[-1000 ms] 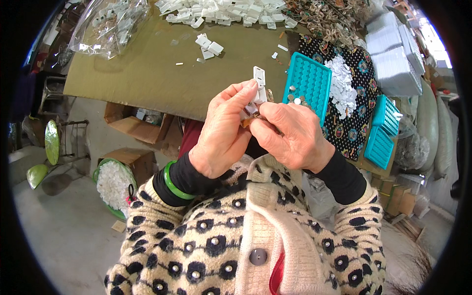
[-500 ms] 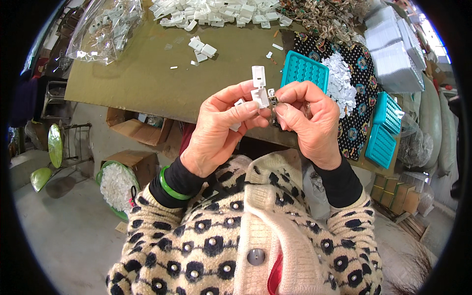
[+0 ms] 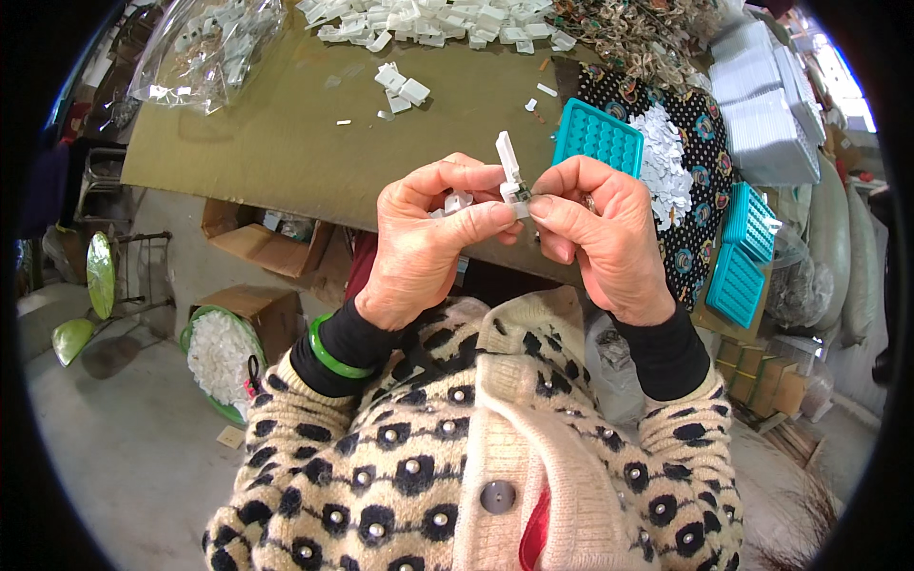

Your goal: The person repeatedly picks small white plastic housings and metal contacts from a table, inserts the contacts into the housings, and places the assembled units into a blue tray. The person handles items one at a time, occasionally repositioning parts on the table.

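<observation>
My left hand (image 3: 424,238) and my right hand (image 3: 600,228) meet in front of my chest, fingertips pinched together on a small white plastic clip (image 3: 509,171) that sticks up between them. A tiny dark metal piece sits at the clip's base, under my right thumb. More small white pieces (image 3: 455,202) rest in my left palm. A green bangle (image 3: 335,354) circles my left wrist.
An olive-topped table (image 3: 286,133) lies ahead with a heap of white clips (image 3: 438,19) at its far edge and a few loose ones (image 3: 400,86). Teal trays (image 3: 595,143) (image 3: 747,252) sit on patterned cloth at right. A clear bag (image 3: 205,43), cardboard boxes (image 3: 267,247) and a green basket (image 3: 219,352) stand left.
My hands have shifted slightly lower and the clip now stands tilted between my fingertips; my right fingers have closed in on its base.
</observation>
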Motion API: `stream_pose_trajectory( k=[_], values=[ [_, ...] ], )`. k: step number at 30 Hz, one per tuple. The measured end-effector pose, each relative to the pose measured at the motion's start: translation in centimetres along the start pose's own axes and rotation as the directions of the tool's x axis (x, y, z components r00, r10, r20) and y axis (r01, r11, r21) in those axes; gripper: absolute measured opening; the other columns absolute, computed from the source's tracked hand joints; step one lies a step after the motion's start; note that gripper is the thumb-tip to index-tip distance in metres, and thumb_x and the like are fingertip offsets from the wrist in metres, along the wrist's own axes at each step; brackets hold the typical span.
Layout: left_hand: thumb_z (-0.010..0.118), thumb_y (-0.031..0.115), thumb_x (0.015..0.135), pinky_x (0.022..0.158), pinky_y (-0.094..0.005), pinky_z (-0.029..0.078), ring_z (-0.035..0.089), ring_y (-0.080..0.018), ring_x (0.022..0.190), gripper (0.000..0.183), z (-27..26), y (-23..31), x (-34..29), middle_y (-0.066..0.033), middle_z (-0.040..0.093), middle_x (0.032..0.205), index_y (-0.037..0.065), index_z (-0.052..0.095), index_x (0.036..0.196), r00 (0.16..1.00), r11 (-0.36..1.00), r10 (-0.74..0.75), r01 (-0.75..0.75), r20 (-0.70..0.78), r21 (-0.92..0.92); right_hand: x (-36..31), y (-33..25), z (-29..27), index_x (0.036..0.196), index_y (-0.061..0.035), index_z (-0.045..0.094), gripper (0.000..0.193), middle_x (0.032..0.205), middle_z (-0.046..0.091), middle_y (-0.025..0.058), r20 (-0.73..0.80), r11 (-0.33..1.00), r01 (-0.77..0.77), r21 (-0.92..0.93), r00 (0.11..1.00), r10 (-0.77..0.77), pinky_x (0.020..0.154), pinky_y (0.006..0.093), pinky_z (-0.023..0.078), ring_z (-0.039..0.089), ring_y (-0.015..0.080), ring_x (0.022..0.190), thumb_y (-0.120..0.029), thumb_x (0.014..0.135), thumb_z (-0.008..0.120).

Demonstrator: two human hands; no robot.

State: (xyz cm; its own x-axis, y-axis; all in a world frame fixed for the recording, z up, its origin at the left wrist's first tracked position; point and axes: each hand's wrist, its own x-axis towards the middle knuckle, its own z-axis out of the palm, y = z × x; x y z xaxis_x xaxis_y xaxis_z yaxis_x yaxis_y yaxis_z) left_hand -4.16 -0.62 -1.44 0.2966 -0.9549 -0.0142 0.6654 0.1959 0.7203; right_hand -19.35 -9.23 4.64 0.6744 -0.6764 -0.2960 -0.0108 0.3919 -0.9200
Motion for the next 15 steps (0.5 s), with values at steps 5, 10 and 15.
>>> stream_pose_trajectory(
  k=[5,10,15],
  values=[
    [0.073,-0.007,0.08,0.069,-0.0299,0.058,0.066,-0.0179,0.077,0.025,-0.5,0.3,0.1,-0.0082,0.066,0.089,-0.002,0.066,0.104,1.0,1.0,-0.018,0.018,0.012,0.0,-0.6,0.0,0.9,0.095,0.001,0.063,0.007,0.075,0.059,-0.0005,0.0,0.919,0.161,-0.361,0.985,-0.173,0.054,0.0176,0.038,0.05,0.004,0.06,-0.005,0.092,0.064],
    [0.072,-0.005,0.082,0.07,-0.0294,0.058,0.069,-0.0185,0.077,0.019,-0.8,0.4,0.0,-0.0106,0.069,0.09,-0.002,0.063,0.099,0.999,0.999,-0.024,0.024,-0.025,0.027,-0.2,1.5,1.7,0.093,-0.0001,0.061,0.01,0.08,0.064,0.0032,0.092,0.599,0.429,-0.676,0.855,-0.51,0.057,0.0242,0.046,0.058,0.0087,0.066,0.006,0.086,0.063],
    [0.071,-0.004,0.083,0.069,-0.0285,0.058,0.07,-0.0191,0.079,0.016,-0.8,0.5,-0.1,-0.0135,0.07,0.093,-0.002,0.062,0.095,0.993,0.998,-0.057,0.054,-0.104,-0.036,-0.2,3.2,2.3,0.091,-0.0017,0.061,0.013,0.077,0.061,0.0029,-0.102,0.732,0.362,-0.578,0.857,-0.505,0.055,0.0232,0.044,0.054,0.0082,0.061,0.006,0.083,0.067]
  ],
)
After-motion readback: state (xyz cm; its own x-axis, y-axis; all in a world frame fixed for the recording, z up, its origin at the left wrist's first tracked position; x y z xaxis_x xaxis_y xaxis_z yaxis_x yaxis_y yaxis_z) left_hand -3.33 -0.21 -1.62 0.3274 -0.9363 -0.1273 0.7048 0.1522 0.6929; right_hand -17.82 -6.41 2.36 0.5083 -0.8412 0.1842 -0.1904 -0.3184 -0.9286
